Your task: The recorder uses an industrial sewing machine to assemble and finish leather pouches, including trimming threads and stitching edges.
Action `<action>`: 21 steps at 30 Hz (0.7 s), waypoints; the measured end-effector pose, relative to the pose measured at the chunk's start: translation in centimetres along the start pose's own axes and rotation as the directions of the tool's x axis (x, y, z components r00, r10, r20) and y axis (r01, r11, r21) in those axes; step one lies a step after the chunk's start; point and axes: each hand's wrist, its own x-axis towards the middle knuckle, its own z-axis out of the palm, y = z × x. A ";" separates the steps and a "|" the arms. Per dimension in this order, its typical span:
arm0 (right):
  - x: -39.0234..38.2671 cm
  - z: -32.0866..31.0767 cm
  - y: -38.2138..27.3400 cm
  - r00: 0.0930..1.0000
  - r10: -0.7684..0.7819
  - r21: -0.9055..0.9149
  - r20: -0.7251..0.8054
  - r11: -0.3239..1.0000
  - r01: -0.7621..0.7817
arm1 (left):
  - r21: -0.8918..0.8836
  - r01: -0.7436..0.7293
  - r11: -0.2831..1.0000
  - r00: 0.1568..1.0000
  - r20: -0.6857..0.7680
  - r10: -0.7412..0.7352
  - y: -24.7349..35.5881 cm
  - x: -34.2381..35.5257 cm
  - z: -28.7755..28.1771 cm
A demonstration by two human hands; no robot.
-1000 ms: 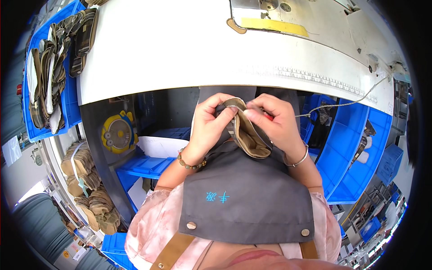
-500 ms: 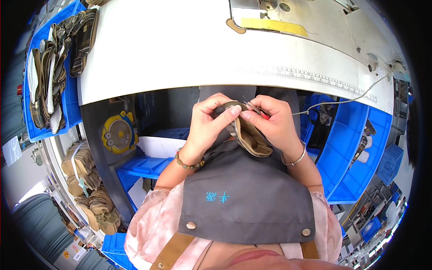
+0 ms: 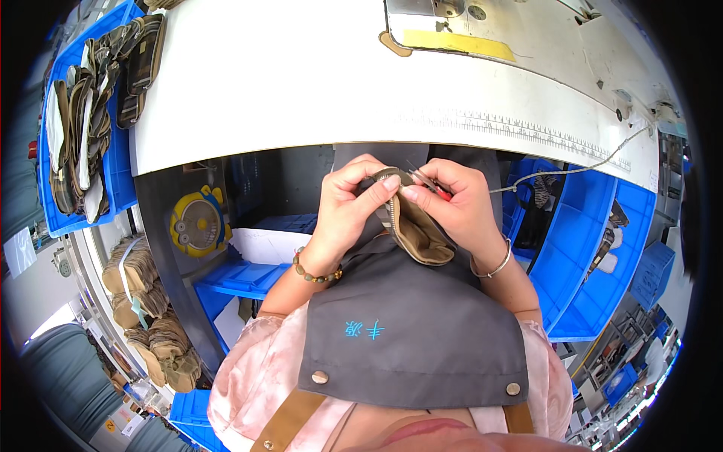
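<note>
A small brown fabric pouch (image 3: 423, 235) with a metal zip along its edge hangs between my hands, its tan lining showing. My left hand (image 3: 354, 197) is closed on the pouch's upper left, the thumb pressed near the zip teeth. Facing it, my right hand (image 3: 456, 197) pinches the zip edge between thumb and finger. Thread snips (image 3: 443, 193) with a red part and thin metal blades are tucked in that same right hand, the blades pointing up and left beside the pouch. Part of the snips is hidden by the fingers.
Ahead lies a white sewing table (image 3: 286, 83) with a printed ruler and a machine bed (image 3: 482, 22). A cord (image 3: 561, 172) runs from the table's right toward my right hand. Blue bins (image 3: 576, 256) stand right; a blue bin (image 3: 120, 162) with striped pieces and tied bundles (image 3: 139, 279) are left.
The pouch's lower end has dropped very slightly and its opening has turned a little. My left thumb has shifted slightly along the zip edge; both hands stay in place.
</note>
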 end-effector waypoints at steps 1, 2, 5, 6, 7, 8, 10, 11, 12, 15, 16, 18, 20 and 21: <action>0.0 0.0 -0.1 1.000 0.000 0.000 0.001 1.000 0.000 | 0.000 0.000 1.000 1.000 -0.001 0.000 -0.1 0.0 0.0; 0.1 0.0 -0.2 1.000 0.005 0.011 0.012 1.000 -0.006 | -0.043 0.004 0.999 1.000 -0.016 -0.005 -0.2 -0.1 -0.1; 0.1 0.2 0.2 1.000 -0.024 0.034 0.003 0.999 0.024 | -0.122 -0.002 0.993 0.999 -0.049 -0.004 -0.4 0.0 -0.4; 0.1 0.3 0.4 0.998 -0.059 0.047 -0.018 0.997 0.060 | -0.157 -0.012 0.987 0.998 -0.068 0.001 -0.4 0.0 -0.5; 0.1 0.2 0.3 0.998 -0.060 0.047 -0.017 0.997 0.061 | -0.133 -0.027 0.991 0.997 -0.078 0.017 -0.3 0.0 -0.5; 0.1 0.0 0.1 0.999 -0.037 0.034 0.007 0.999 0.037 | -0.133 -0.028 0.991 0.997 -0.079 0.017 -0.2 -0.1 -0.4; 0.0 -0.1 -0.1 0.999 -0.015 0.020 0.030 1.000 0.014 | -0.056 -0.058 0.997 0.994 -0.094 0.053 -0.1 -0.2 -0.4; 0.0 -0.1 -0.1 0.999 -0.012 0.028 0.031 1.000 0.011 | -0.057 -0.058 0.997 0.994 -0.094 0.053 -0.1 -0.2 -0.4; 0.0 -0.1 -0.1 0.999 -0.009 0.037 0.033 0.999 0.007 | -0.047 -0.069 0.996 0.993 -0.095 0.065 -0.2 -0.2 -0.3; -0.1 -0.1 -0.1 0.999 0.012 0.060 0.040 0.998 -0.015 | -0.029 -0.082 0.996 0.992 -0.102 0.079 -0.2 -0.2 -0.3; -0.1 -0.1 -0.1 0.999 0.012 0.060 0.040 0.998 -0.015 | -0.021 -0.085 0.996 0.991 -0.107 0.083 -0.3 -0.2 -0.3; 0.0 0.0 -0.2 0.999 0.012 0.063 0.036 0.998 -0.014 | -0.034 -0.077 0.996 0.991 -0.111 0.073 -0.3 -0.2 -0.3; 0.0 -0.1 -0.3 0.999 0.008 0.060 0.044 0.998 -0.011 | -0.048 -0.068 0.997 0.992 -0.113 0.062 -0.4 -0.2 -0.3; 0.1 -0.2 -0.4 0.999 0.003 0.057 0.052 0.998 -0.006 | -0.177 -0.031 0.984 0.989 -0.149 0.004 -0.3 -0.2 -0.3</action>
